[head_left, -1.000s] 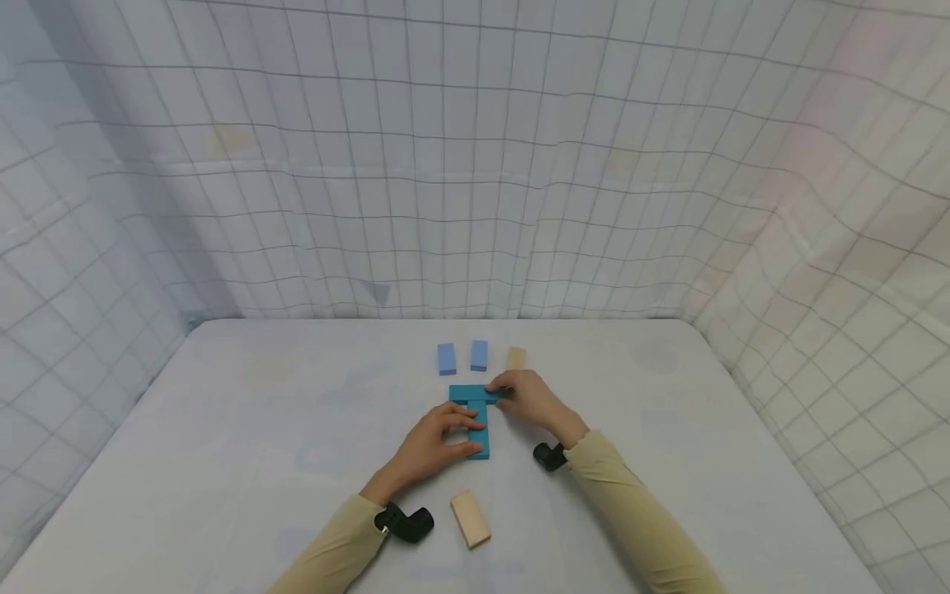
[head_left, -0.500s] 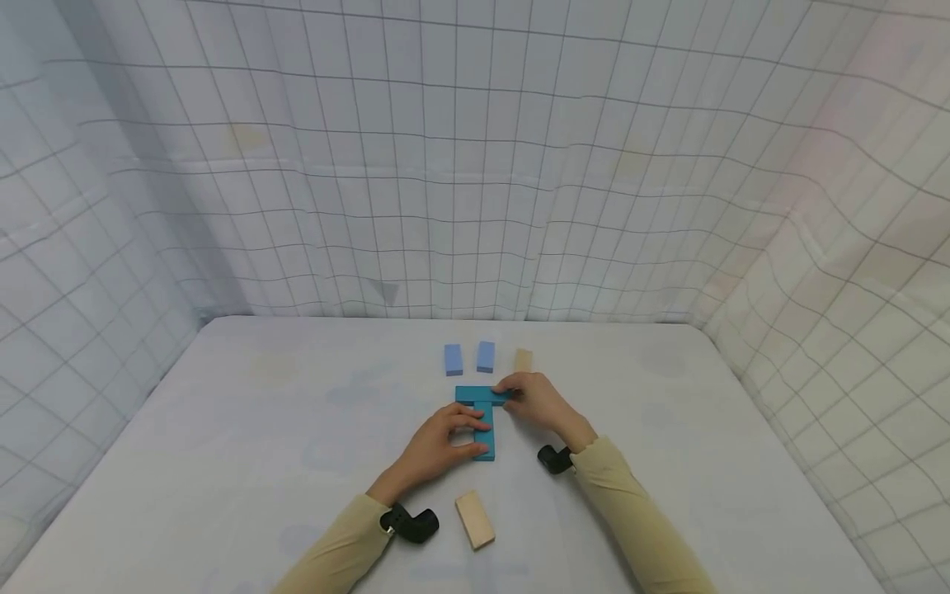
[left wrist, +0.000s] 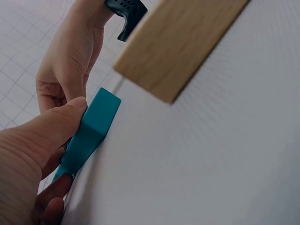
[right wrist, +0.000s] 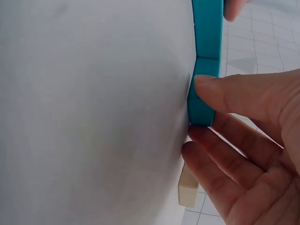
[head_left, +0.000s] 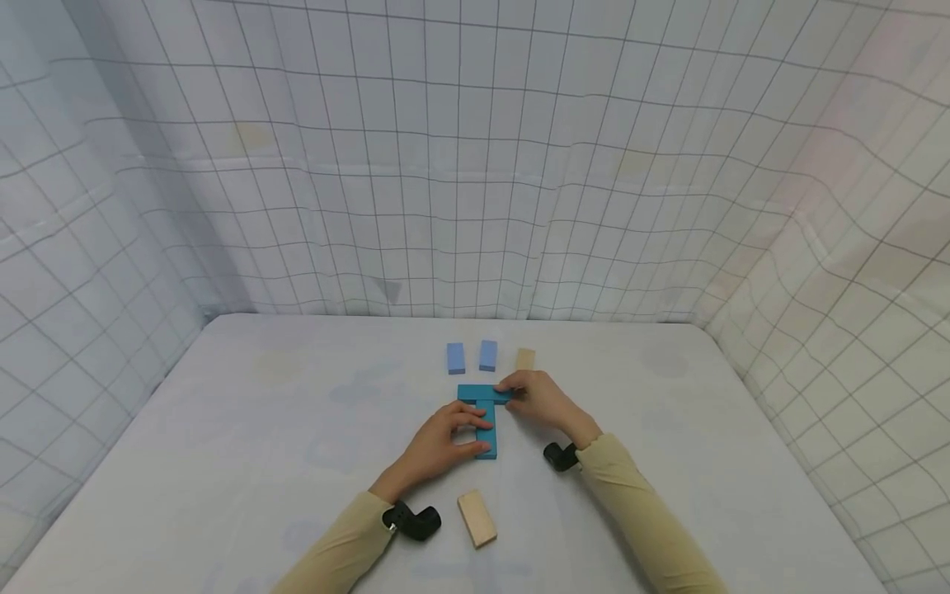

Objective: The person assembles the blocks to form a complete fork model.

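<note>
Two teal rectangular blocks lie on the white table in a T shape. The crossbar block runs left to right, and the stem block meets its near side. My left hand holds the stem block, thumb by its near end and fingers farther along; the left wrist view shows the thumb against the teal surface. At the crossbar's right end, my right hand pinches the block between thumb and fingers. The right wrist view shows that thumb on the end of the teal block, partly covering it.
Behind the T stand two light blue blocks, one left and one right. A pale wooden block is beside them, partly hidden by my right hand. Another wooden block lies nearer, between my forearms. Grid-patterned cloth surrounds the table.
The head view has shifted slightly, so everything appears a little farther right. Both hands keep their places on the teal blocks, and the blocks hold the same T layout.
</note>
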The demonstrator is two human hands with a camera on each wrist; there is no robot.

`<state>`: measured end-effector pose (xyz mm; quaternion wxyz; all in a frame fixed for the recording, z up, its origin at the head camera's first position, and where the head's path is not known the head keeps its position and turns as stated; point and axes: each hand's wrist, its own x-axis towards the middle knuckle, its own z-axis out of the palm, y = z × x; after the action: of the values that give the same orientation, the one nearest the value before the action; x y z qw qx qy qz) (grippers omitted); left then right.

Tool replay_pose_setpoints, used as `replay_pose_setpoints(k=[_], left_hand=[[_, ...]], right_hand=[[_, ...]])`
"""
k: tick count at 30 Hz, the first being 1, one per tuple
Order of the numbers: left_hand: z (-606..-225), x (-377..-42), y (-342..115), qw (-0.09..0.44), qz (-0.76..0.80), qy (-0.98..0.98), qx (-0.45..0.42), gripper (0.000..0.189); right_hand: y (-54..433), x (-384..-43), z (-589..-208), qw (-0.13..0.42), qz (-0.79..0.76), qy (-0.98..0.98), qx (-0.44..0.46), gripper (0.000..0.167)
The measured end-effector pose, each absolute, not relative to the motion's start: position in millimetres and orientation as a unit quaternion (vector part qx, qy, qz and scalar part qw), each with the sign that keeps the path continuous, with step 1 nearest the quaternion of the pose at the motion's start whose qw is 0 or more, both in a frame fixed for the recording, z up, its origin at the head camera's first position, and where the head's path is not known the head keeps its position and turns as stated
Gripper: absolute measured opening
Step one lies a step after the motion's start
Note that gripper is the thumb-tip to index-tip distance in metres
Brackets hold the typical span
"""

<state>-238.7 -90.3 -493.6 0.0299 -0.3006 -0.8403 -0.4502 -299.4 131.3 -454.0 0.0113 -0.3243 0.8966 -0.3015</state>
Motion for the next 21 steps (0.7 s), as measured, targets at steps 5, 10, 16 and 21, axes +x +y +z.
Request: replay_pose_setpoints(k=[5, 10, 16, 21], left_hand=[[-492, -237, -91, 0.026, -0.455, -0.838, -0.3, 0.029], [-492, -238, -90, 0.027, -0.453, -0.838, -0.302, 0.029], [-489, -237, -90, 0.027, -0.453, -0.838, -0.304, 0.029], [-487, -236, -90, 0.023, -0.451, -0.839, -0.304, 0.03]], right_hand=[[134, -300, -451, 0.036, -0.301, 0.894, -0.33, 0.027], [137, -298, -447, 0.037, -0.289, 0.889, -0.353, 0.027], [141, -292, -445, 0.022, -0.271, 0.895, -0.354, 0.028], [143, -281, -445, -0.01, -0.279, 0.893, -0.353, 0.027]])
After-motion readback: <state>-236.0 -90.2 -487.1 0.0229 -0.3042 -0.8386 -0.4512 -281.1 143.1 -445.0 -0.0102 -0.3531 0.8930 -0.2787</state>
